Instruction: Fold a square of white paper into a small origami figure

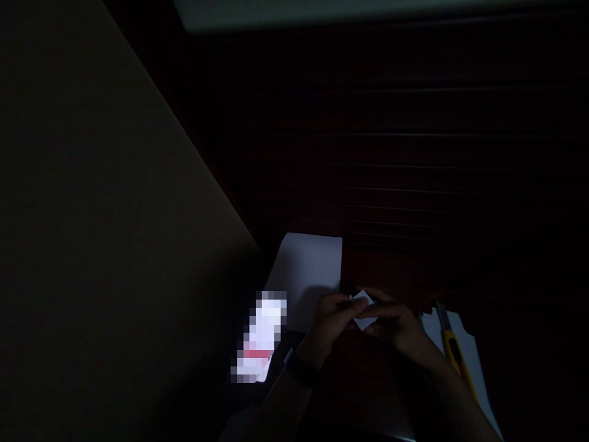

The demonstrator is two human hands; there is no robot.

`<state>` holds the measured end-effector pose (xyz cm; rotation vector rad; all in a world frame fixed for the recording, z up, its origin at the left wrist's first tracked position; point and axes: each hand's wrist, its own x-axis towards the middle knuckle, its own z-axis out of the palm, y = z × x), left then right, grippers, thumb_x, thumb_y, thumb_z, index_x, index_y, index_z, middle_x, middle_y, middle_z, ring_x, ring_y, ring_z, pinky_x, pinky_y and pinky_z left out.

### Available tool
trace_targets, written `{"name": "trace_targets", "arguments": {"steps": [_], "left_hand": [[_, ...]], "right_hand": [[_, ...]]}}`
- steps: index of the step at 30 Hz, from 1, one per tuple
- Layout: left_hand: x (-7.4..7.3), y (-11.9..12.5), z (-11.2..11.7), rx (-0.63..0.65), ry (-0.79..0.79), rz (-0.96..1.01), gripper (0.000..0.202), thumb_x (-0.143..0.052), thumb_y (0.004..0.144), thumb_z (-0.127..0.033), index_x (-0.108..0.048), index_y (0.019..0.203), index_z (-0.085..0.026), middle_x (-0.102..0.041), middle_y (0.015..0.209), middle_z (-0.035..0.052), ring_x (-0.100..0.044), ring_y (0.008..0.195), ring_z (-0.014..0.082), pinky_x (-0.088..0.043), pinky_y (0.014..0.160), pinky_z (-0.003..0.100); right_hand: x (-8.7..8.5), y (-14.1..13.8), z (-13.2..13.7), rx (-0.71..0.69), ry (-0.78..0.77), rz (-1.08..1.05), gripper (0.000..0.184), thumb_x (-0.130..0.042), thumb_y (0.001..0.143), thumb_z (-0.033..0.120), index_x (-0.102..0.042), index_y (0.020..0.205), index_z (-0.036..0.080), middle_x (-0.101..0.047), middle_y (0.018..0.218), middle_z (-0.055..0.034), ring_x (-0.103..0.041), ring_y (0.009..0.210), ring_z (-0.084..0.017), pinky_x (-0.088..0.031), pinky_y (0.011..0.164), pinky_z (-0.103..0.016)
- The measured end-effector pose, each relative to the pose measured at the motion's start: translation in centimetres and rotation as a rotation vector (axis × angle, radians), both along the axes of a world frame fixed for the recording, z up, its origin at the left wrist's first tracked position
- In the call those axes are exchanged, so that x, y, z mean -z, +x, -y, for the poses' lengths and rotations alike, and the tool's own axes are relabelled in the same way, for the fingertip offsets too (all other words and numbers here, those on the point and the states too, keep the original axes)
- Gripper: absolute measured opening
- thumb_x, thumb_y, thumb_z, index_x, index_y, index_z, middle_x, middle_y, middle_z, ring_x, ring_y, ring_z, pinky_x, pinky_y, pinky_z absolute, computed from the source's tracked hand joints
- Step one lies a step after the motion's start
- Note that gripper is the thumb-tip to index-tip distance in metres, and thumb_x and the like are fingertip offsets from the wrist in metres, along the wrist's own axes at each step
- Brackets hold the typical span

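Observation:
Both hands meet over the dark wooden surface around a small folded piece of white paper (363, 323). My left hand (332, 320), with a dark band on its wrist, pinches the paper from the left, its thumb lying on top. From the right, my right hand (399, 322) has its fingers closed on the same paper, and some fingertips are hidden beneath it. The paper's upper corner points away from me. Behind my left hand lies a larger white sheet (308, 264).
Left of my left wrist, a lit screen (262, 334), blurred out, glows in the dimness. On the right, a yellow utility knife (455, 353) rests on white paper sheets (472, 350), partly behind my right forearm. A pale wall (115, 215) rises at left.

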<state>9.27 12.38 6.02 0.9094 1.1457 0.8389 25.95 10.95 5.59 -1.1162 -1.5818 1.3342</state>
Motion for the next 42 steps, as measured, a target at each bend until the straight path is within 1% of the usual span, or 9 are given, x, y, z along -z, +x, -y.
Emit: {"name": "trace_targets", "arguments": {"steps": [5,9,13,16,25,30,34,38,42], "left_hand": [[-0.5,-0.1,-0.2,-0.034,-0.076,0.006,0.03,-0.069,0.067,-0.038,-0.068,0.082,-0.012,-0.067,0.08,0.0082,-0.063,0.067,0.0169,-0.051,0.054,0.024],[-0.9,-0.3,-0.4,-0.052,-0.083,0.01,0.022,-0.069,0.068,-0.032,-0.068,0.078,-0.012,-0.067,0.079,0.0078,-0.064,0.064,0.0163,-0.052,0.054,0.024],[-0.9,0.0,-0.4,-0.055,-0.024,-0.023,0.019,-0.065,0.071,-0.029,-0.067,0.077,-0.012,-0.067,0.078,0.0074,-0.064,0.065,0.0165,-0.053,0.055,0.024],[-0.8,0.3,-0.3,-0.064,0.048,-0.064,0.018,-0.062,0.073,-0.029,-0.065,0.077,-0.012,-0.065,0.075,0.0059,-0.063,0.063,0.0157,-0.051,0.051,0.023],[0.1,0.6,-0.1,-0.025,0.169,0.0,0.025,-0.068,0.069,-0.036,-0.056,0.071,-0.014,-0.058,0.067,0.0004,-0.057,0.059,0.0121,-0.048,0.047,0.02],[0.3,0.7,0.0,-0.027,0.203,0.022,0.026,-0.061,0.074,-0.038,-0.058,0.086,-0.015,-0.061,0.079,0.003,-0.061,0.066,0.0153,-0.053,0.05,0.023],[0.6,0.9,0.0,-0.044,0.264,-0.025,0.031,-0.052,0.081,-0.039,-0.057,0.103,-0.017,-0.061,0.083,0.0033,-0.06,0.061,0.013,-0.053,0.048,0.023],[0.9,1.0,0.0,-0.055,0.313,-0.085,0.032,-0.048,0.084,-0.04,-0.057,0.104,-0.018,-0.06,0.073,0.0013,-0.057,0.053,0.0102,-0.05,0.044,0.019],[0.9,1.0,0.1,-0.043,0.324,-0.084,0.034,-0.049,0.083,-0.041,-0.056,0.107,-0.018,-0.062,0.079,0.0028,-0.057,0.053,0.0101,-0.048,0.042,0.018]], "right_hand": [[0.3,0.4,-0.2,0.077,0.047,0.015,0.024,-0.069,0.07,0.017,-0.071,0.09,0.03,-0.053,0.126,-0.0021,-0.048,0.114,-0.027,-0.038,0.096,-0.044],[0.8,1.0,-0.3,0.155,0.009,0.019,0.019,-0.069,0.07,0.021,-0.072,0.087,0.03,-0.056,0.121,-0.0024,-0.052,0.109,-0.028,-0.043,0.091,-0.045],[1.0,1.3,-0.4,0.155,-0.021,0.018,0.017,-0.07,0.07,0.024,-0.073,0.085,0.031,-0.057,0.12,-0.0022,-0.053,0.107,-0.028,-0.043,0.09,-0.045],[0.7,1.2,-0.5,0.16,0.039,0.021,0.015,-0.072,0.068,0.026,-0.073,0.082,0.031,-0.055,0.119,-0.0025,-0.051,0.108,-0.027,-0.044,0.089,-0.042],[1.0,1.1,-0.4,0.229,0.08,0.075,0.009,-0.07,0.07,0.028,-0.074,0.078,0.031,-0.054,0.095,-0.0026,-0.054,0.09,-0.021,-0.046,0.075,-0.034],[0.9,1.2,-0.3,0.238,0.033,0.054,0.01,-0.069,0.071,0.026,-0.074,0.079,0.03,-0.06,0.098,-0.0036,-0.057,0.091,-0.023,-0.047,0.078,-0.035],[0.7,1.3,-0.3,0.274,0.034,0.103,0.011,-0.068,0.071,0.025,-0.074,0.08,0.028,-0.067,0.092,-0.0035,-0.061,0.087,-0.023,-0.047,0.078,-0.035],[0.5,1.3,-0.3,0.312,-0.04,0.087,0.012,-0.069,0.069,0.028,-0.073,0.081,0.026,-0.071,0.085,-0.0025,-0.064,0.08,-0.022,-0.05,0.074,-0.033],[0.4,1.2,-0.1,0.35,-0.078,0.091,0.012,-0.07,0.069,0.028,-0.072,0.08,0.025,-0.072,0.083,-0.002,-0.066,0.078,-0.021,-0.05,0.073,-0.032]]}}
